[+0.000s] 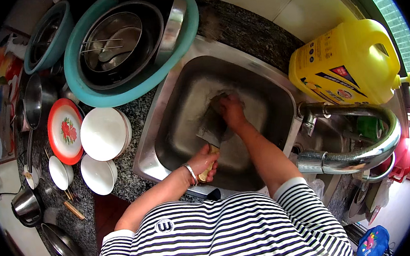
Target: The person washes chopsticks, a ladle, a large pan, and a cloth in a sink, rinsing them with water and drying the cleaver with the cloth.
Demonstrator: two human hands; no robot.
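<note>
My left hand point(202, 164) grips the pale handle of a kitchen cleaver point(210, 129) over the stainless steel sink point(162, 141). The wide blade points away from me, low in the basin. My right hand point(232, 109) rests on the blade's far part with its fingers curled. Something dark shows beside those fingers. Whether it is a cloth, a scrubber or only the shaded blade is unclear. A little water appears to lie on the basin floor around the blade.
A turquoise basin point(136, 96) holding pans stands at the upper left. White bowls point(103, 133) and a red-rimmed enamel plate point(54, 141) sit left of the sink. To the right are a yellow jug point(335, 65) and a curved chrome faucet point(354, 164) above a second sink.
</note>
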